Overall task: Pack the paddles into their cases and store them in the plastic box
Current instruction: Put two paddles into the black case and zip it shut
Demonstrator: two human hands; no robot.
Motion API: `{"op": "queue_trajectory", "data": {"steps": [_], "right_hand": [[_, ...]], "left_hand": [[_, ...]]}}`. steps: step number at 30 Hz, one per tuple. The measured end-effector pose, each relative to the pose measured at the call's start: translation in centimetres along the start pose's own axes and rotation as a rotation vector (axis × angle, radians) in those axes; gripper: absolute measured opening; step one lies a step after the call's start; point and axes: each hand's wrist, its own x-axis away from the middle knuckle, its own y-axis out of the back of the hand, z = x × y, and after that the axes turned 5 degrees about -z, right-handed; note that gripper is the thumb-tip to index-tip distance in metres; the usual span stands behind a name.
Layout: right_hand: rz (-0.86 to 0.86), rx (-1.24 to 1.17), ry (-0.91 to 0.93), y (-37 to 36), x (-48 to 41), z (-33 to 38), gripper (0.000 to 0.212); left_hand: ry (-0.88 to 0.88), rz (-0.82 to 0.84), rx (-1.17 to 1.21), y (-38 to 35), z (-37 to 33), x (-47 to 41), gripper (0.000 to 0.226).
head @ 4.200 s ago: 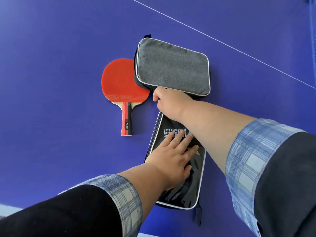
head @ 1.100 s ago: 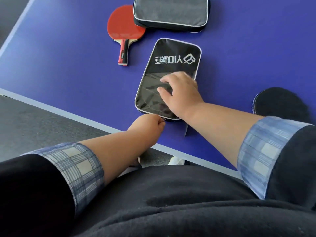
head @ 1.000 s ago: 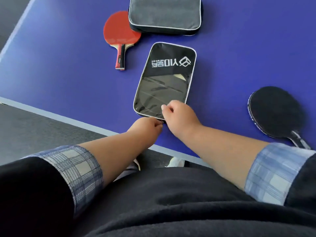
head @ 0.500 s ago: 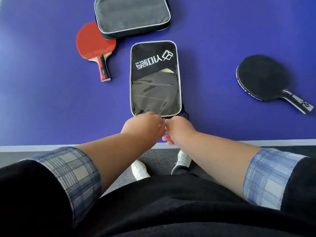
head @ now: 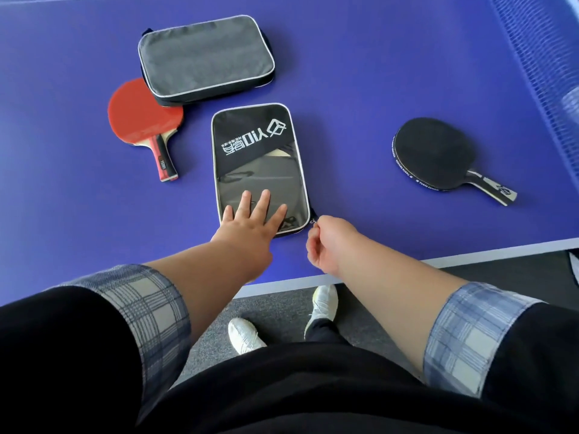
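Observation:
A black paddle case (head: 257, 158) with white lettering and a clear window lies flat on the blue table near its front edge. My left hand (head: 247, 227) presses flat on the case's near end, fingers spread. My right hand (head: 329, 242) pinches the zipper pull (head: 313, 222) at the case's near right corner. A red paddle (head: 144, 120) lies to the left of the case. A black paddle (head: 435, 153) lies to the right. A grey case (head: 205, 57) lies behind, partly over the red paddle's edge. No plastic box is in view.
The blue table tennis table (head: 360, 89) has its white front edge (head: 470, 255) close to me. The net (head: 545, 57) runs along the far right. Below the edge are grey floor and my white shoes (head: 322, 305).
My left hand has moved from the zipper corner onto the case and spread flat. My right hand has shifted right along the case's near edge, pinching the zipper pull.

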Motion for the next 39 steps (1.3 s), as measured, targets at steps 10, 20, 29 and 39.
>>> {"op": "queue_trajectory", "data": {"steps": [10, 20, 29, 39], "right_hand": [[-0.033, 0.275, 0.200, -0.1, -0.9, 3.4, 0.027], [-0.034, 0.450, 0.259, 0.5, -0.2, 3.1, 0.034], [-0.027, 0.323, 0.291, -2.2, -0.6, 1.0, 0.048], [0.097, -0.276, 0.382, 0.1, 3.5, 2.7, 0.025]], "left_hand": [[-0.006, 0.052, 0.009, 1.1, 0.0, 0.1, 0.088], [0.784, -0.220, 0.848, 5.1, 3.1, -1.5, 0.078], [0.929, 0.135, 1.317, 4.4, 7.6, -5.1, 0.059], [0.609, 0.239, 1.848, 8.2, 7.8, -6.4, 0.030]]}}
